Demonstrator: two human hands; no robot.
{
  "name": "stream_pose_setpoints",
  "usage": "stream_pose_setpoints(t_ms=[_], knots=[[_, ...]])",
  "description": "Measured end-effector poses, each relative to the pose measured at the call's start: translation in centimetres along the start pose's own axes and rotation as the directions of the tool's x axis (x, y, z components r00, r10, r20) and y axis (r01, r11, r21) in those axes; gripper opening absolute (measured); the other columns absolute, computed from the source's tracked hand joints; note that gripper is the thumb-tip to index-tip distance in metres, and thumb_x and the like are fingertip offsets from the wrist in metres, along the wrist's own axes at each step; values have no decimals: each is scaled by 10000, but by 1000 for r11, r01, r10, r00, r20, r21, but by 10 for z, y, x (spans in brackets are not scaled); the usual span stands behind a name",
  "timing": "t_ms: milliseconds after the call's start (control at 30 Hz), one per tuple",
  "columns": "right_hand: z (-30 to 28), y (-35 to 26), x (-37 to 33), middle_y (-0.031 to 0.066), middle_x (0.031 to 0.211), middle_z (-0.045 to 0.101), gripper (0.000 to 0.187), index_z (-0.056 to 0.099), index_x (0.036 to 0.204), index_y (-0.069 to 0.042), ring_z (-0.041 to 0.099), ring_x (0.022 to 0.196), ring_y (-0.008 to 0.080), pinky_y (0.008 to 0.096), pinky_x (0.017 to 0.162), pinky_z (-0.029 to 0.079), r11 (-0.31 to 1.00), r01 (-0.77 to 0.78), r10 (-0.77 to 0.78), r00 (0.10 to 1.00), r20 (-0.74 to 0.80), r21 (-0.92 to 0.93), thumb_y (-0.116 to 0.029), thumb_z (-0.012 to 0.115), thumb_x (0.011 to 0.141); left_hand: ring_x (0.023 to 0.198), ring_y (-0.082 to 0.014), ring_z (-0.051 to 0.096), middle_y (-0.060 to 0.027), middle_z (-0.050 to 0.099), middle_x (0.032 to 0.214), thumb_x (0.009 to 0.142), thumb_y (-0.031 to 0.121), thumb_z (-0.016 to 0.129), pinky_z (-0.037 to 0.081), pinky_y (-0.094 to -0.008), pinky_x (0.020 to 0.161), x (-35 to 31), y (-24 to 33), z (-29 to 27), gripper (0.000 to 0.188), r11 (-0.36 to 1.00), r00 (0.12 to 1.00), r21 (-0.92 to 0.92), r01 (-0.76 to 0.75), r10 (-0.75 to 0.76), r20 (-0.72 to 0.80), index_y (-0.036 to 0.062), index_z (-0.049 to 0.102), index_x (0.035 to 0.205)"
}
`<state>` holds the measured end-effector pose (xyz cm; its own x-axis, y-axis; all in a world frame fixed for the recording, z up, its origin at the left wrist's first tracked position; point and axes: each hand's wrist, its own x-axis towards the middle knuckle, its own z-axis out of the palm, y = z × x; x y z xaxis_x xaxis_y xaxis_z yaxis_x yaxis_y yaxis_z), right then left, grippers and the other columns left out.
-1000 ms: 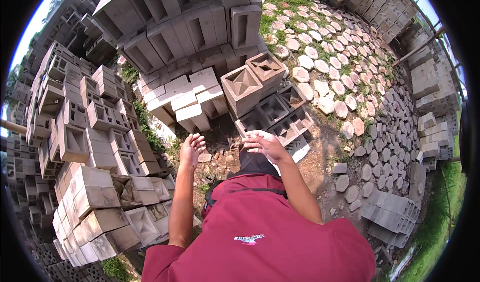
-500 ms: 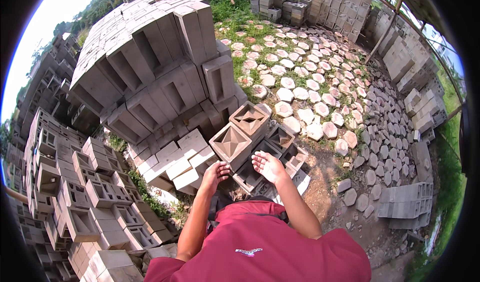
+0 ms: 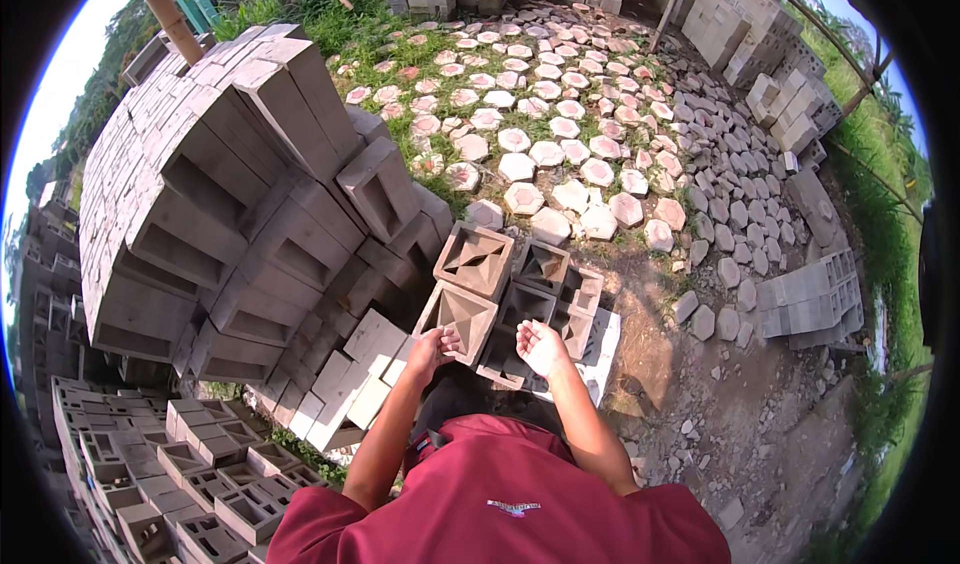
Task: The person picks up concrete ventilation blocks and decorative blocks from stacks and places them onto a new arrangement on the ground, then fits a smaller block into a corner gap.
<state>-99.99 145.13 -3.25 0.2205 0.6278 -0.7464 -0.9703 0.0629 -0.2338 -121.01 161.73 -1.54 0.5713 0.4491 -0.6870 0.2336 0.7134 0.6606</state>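
Note:
My left hand (image 3: 434,352) is held with fingers loosely curled and apart beside the near left corner of a square concrete vent block (image 3: 462,316); whether it touches the block I cannot tell. Palm up, my right hand (image 3: 541,348) hovers over the near part of the block group, its fingers spread and nothing in them. The vent block has a raised, folded pattern on its face. A second patterned block (image 3: 474,260) stands just behind it. To the right sit several lower hollow blocks, among them a dark one (image 3: 543,266) and a lighter one (image 3: 583,290).
A tall stack of hollow concrete blocks (image 3: 250,184) rises at left, with pale slabs (image 3: 345,389) at its foot. More blocks (image 3: 205,474) fill the lower left. Hexagonal pavers (image 3: 573,196) cover the ground ahead. Grey blocks (image 3: 812,299) stand at right, and a white sheet (image 3: 603,357) lies nearby.
My view has turned, so the tall stack sits further left and the pavers lie more toward the middle. Both hands stay apart in front of me, near the patterned blocks.

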Motion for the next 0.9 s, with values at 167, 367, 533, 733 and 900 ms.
stream_pose_setpoints(t_ms=[167, 367, 533, 733, 900], knots=[[-22, 34, 43, 59, 893, 641, 169, 591, 946, -57, 601, 800, 186, 318, 721, 492, 978, 130, -93, 971, -220, 161, -203, 568, 864, 810, -137, 589, -26, 645, 900, 923, 338, 423, 436, -321, 686, 67, 10, -28, 301, 920, 997, 387, 63, -73, 12, 82, 567, 984], [-47, 94, 101, 88, 962, 608, 153, 552, 919, -62, 569, 877, 206, 322, 758, 479, 972, 125, -48, 934, -354, 198, -204, 572, 866, 778, -185, 571, -130, 631, 813, 902, 311, 472, 445, -327, 720, 155, -27, -112, 374, 731, 965, 675, -99, 236, -114, -44, 589, 925], [-94, 140, 180, 53, 885, 630, 225, 553, 1004, -117, 589, 726, 169, 345, 717, 490, 992, 99, -58, 907, -418, 77, -281, 604, 859, 772, -182, 540, -113, 599, 793, 910, 326, 474, 426, -332, 730, 230, -57, -161, 379, 777, 921, 630, -7, 251, -299, -37, 576, 878], [-119, 146, 266, 69, 701, 578, 476, 585, 924, -2, 535, 654, 146, 295, 623, 441, 758, 117, -545, 653, -526, -641, -473, 525, 888, 999, -184, 546, -96, 610, 1034, 948, 283, 409, 389, -313, 925, 335, -102, -210, 356, 900, 951, 406, -161, 251, -179, -10, 596, 1027], [-127, 150, 300, 99, 933, 598, 635, 553, 1038, 2, 537, 879, 222, 329, 804, 409, 842, 333, -505, 763, -404, -423, -592, 370, 908, 1054, -198, 546, -88, 567, 1184, 974, 334, 320, 420, -325, 933, 366, -140, -214, 442, 931, 957, 229, 286, -287, -28, 42, 485, 1260]])
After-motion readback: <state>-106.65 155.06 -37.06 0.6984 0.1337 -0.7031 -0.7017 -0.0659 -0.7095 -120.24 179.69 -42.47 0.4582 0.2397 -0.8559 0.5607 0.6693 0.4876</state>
